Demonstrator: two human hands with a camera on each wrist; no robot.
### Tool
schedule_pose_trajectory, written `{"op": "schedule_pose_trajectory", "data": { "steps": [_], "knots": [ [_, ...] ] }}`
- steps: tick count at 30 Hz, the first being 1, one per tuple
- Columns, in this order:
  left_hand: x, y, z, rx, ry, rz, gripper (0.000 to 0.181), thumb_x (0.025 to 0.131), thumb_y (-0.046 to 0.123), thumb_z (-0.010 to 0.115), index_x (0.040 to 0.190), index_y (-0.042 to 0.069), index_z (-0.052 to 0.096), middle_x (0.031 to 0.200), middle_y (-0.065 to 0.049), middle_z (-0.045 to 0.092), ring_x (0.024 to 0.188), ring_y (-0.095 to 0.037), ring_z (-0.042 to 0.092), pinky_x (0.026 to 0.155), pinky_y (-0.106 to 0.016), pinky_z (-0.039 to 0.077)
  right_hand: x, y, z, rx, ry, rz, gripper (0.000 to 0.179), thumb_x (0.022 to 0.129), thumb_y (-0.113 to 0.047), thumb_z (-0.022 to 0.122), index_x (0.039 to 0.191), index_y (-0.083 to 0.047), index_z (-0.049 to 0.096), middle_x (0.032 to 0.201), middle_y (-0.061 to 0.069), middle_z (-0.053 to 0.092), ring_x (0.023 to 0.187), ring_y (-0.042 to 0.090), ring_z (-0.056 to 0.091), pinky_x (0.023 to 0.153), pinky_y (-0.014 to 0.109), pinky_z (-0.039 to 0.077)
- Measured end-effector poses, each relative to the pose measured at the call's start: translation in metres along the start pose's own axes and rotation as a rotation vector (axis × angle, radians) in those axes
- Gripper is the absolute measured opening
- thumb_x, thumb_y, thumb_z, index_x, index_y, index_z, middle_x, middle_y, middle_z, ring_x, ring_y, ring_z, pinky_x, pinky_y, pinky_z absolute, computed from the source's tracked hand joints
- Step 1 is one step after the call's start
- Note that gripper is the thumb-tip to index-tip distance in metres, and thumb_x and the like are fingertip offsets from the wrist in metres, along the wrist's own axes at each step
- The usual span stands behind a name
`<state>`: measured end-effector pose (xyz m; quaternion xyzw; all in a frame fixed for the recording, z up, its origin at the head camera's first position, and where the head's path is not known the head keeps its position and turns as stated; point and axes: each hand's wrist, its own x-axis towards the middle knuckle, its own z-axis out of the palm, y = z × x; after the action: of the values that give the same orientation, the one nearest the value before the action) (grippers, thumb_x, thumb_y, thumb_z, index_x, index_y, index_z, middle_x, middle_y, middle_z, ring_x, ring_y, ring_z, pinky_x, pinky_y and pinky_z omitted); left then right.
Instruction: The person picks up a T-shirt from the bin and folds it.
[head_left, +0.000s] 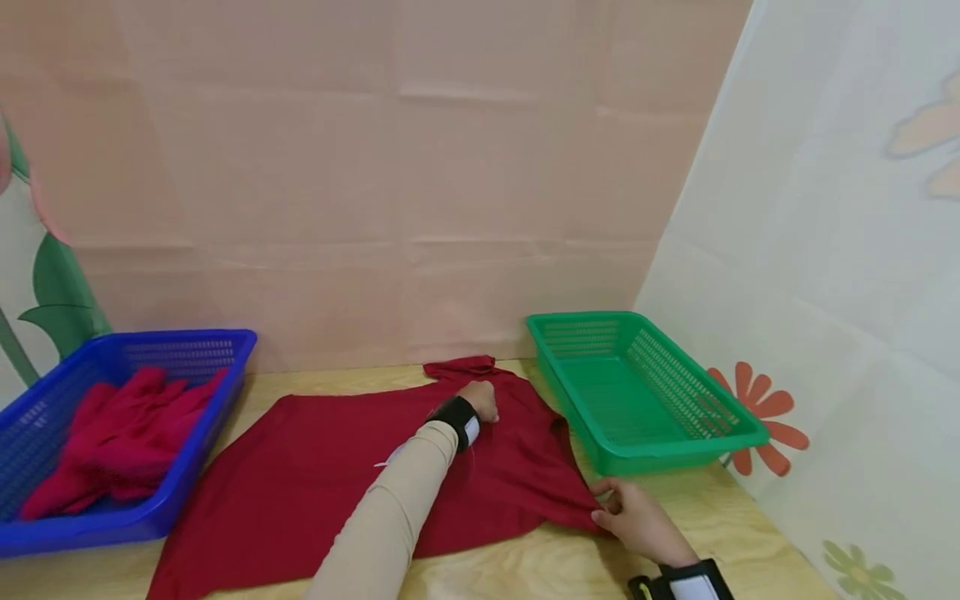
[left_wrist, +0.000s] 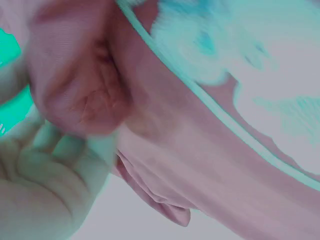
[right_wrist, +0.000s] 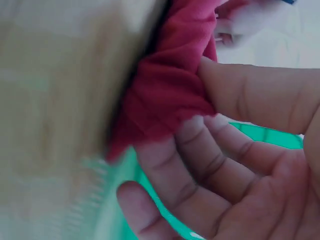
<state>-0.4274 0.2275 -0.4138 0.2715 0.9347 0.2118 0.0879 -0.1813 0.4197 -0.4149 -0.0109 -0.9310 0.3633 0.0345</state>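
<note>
A dark red shirt lies spread across the wooden table, its far edge folded over near the collar. Reaching over it, my left hand grips a fold of the cloth at the upper right part; in the left wrist view the fold sits between thumb and fingers, and a pale print shows beside it. At the near right, my right hand pinches the corner of a sleeve. The right wrist view shows the thumb on top of the red cloth and fingers beneath.
On the left stands a blue basket holding crumpled pinkish-red cloth. A green basket with no contents visible stands at the right, close to the sleeve. Behind the table hang a pink sheet and a white flowered one.
</note>
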Motion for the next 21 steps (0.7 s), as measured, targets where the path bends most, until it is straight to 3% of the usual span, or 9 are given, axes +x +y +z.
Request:
{"op": "schedule_pose_trajectory", "data": {
  "steps": [3, 7, 11, 15, 18, 21],
  "knots": [
    [-0.003, -0.004, 0.001, 0.045, 0.041, 0.018, 0.016, 0.090, 0.014, 0.075, 0.080, 0.008, 0.065, 0.077, -0.001, 0.062, 0.073, -0.017, 0.059, 0.068, -0.032, 0.049, 0.000, 0.002, -0.005, -0.017, 0.000, 0.009, 0.023, 0.087, 0.003, 0.071, 0.107, 0.008, 0.062, 0.069, 0.003, 0.057, 0.060, 0.015, 0.052, 0.055, 0.028, 0.043],
    [-0.008, -0.016, 0.003, 0.031, 0.020, -0.008, 0.020, 0.092, 0.028, 0.076, 0.098, 0.010, 0.070, 0.097, -0.004, 0.071, 0.095, -0.021, 0.067, 0.079, -0.038, 0.054, 0.005, 0.006, -0.004, -0.039, -0.038, -0.002, 0.022, 0.086, 0.002, 0.072, 0.104, 0.007, 0.063, 0.071, 0.002, 0.061, 0.063, 0.016, 0.055, 0.056, 0.028, 0.045],
    [-0.012, -0.028, -0.007, -0.119, -0.070, -0.061, 0.035, 0.088, 0.026, 0.080, 0.114, 0.007, 0.067, 0.113, -0.008, 0.067, 0.110, -0.023, 0.061, 0.095, -0.038, 0.049, 0.008, 0.009, -0.004, -0.008, -0.084, -0.016, 0.023, 0.087, 0.001, 0.071, 0.107, 0.009, 0.062, 0.074, 0.003, 0.062, 0.066, 0.015, 0.055, 0.058, 0.028, 0.045],
    [-0.016, -0.034, -0.018, -0.250, -0.145, -0.118, 0.051, 0.079, 0.007, 0.085, 0.126, 0.006, 0.063, 0.122, -0.010, 0.064, 0.115, -0.024, 0.056, 0.103, -0.040, 0.045, 0.010, 0.011, -0.009, 0.010, -0.094, -0.040, 0.025, 0.088, 0.002, 0.070, 0.111, 0.010, 0.061, 0.075, 0.004, 0.062, 0.067, 0.015, 0.055, 0.059, 0.028, 0.045],
    [-0.017, -0.038, -0.019, -0.238, -0.104, -0.109, 0.059, 0.079, 0.002, 0.084, 0.132, 0.005, 0.059, 0.127, -0.014, 0.063, 0.119, -0.026, 0.056, 0.103, -0.040, 0.046, 0.015, 0.013, -0.010, -0.004, -0.076, -0.031, 0.026, 0.088, 0.002, 0.070, 0.112, 0.009, 0.062, 0.076, 0.004, 0.062, 0.068, 0.016, 0.056, 0.059, 0.029, 0.046],
    [-0.018, -0.042, -0.016, -0.181, -0.001, -0.057, 0.064, 0.081, 0.006, 0.084, 0.138, 0.003, 0.053, 0.132, -0.020, 0.060, 0.123, -0.031, 0.057, 0.103, -0.042, 0.047, 0.023, 0.015, -0.008, -0.030, -0.032, 0.002, 0.024, 0.088, 0.001, 0.071, 0.110, 0.006, 0.064, 0.076, 0.004, 0.062, 0.069, 0.018, 0.057, 0.059, 0.030, 0.047]
  ]
}}
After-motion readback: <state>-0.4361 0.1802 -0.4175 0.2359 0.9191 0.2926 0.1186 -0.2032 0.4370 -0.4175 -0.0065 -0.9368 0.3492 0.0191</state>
